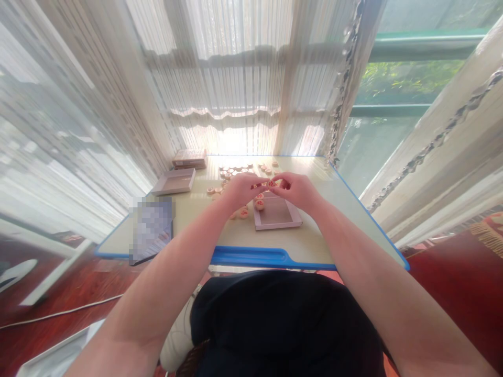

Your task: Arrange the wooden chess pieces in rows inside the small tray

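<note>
Head view (1 of 1). Clock centred on near shallow box, 12 = curtain (243,94) side.

Item 1: round disc (271,184), qty 1, pale, red mark on face. Loc.: between both hands, approx. 12 o'clock, just above box's far edge. Handling (est.): light, stiff, prob. wood or sim.; smooth, so may slip or roll if pinched off-centre; low breakage risk. Best hold: rim, thumb & index opp. each other at 3 & 9 o'clock, face left clear.

Item 2: R hand (299,189). Thumb & index narrow, pinching disc at its 3 o'clock side.

Item 3: L hand (244,189). Thumb & index tips narrow, at disc's 9 o'clock side; can't tell if gripping or only steadying.

Item 4: near shallow box (278,226), open, pale, on table (314,245). At least 2 discs (259,205) inside, 10 o'clock corner.

Item 5: loose discs (223,174), many, 11 o'clock; exact no. hidden by L hand.

Item 6: 2nd shallow box (175,183), open, 10 o'clock, well apart.
</note>
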`<state>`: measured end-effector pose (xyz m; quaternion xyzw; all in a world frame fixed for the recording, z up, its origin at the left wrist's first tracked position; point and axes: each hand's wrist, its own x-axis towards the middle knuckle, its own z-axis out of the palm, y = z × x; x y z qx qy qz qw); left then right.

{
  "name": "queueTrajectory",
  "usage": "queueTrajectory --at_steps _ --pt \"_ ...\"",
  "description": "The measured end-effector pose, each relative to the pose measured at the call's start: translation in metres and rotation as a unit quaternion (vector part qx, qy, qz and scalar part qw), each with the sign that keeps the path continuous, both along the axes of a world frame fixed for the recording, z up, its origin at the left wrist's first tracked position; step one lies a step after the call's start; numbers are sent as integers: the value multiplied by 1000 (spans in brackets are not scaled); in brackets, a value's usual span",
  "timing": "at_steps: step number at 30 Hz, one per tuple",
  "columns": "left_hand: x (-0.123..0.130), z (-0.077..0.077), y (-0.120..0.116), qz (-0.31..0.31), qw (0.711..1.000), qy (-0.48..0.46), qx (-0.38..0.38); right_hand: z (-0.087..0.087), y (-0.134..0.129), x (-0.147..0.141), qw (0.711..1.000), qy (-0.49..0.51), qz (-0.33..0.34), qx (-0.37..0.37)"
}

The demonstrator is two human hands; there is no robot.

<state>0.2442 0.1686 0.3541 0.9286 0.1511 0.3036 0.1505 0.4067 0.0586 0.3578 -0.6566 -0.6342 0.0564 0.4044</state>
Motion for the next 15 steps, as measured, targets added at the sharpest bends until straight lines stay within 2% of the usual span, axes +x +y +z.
queueTrajectory --at_steps 8,15 --pt "0 -1 1 17 1000 -7 -13 0 0 2 1000 -23 21 -1" --pt "0 -1 1 8 1000 5 -21 -2 2 3 999 -32 18 -6"
